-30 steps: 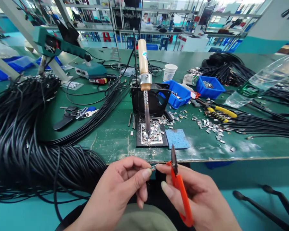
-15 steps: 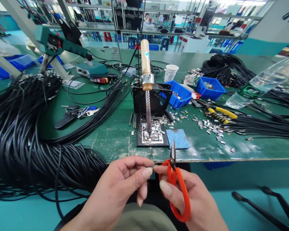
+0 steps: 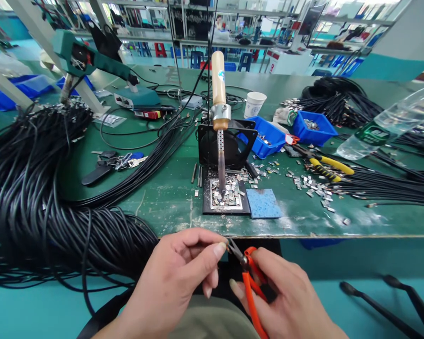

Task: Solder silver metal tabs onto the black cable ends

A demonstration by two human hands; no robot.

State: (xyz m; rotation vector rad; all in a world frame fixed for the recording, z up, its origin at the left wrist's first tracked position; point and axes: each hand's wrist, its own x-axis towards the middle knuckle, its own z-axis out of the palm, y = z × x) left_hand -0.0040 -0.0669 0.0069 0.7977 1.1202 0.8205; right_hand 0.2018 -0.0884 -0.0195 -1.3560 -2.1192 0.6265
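Note:
Near the table's front edge, my left hand (image 3: 183, 278) pinches a tiny item between thumb and index finger; a small coppery bit shows at the fingertips, and the rest is covered. My right hand (image 3: 286, 292) holds orange-handled scissors (image 3: 249, 270). Their blades are parted and point left, with the tips right at the left fingertips. Beyond the hands, a soldering iron (image 3: 219, 99) with a wooden handle hangs tip-down over a tray (image 3: 212, 207) of small metal connectors (image 3: 229, 193). A blue sponge (image 3: 264, 203) lies beside the tray.
A thick bundle of black cables (image 3: 74, 230) fills the left side. Behind the iron stands a black fan (image 3: 205, 146). Blue bins (image 3: 268, 148), a paper cup (image 3: 255, 104), yellow-handled pliers (image 3: 330, 167), a plastic bottle (image 3: 381, 127) and loose connectors (image 3: 314, 186) occupy the right.
The scissors have swung from pointing up to pointing left, and their blades have opened at my left fingertips. My right index finger has left the pinched item. The view has shifted slightly.

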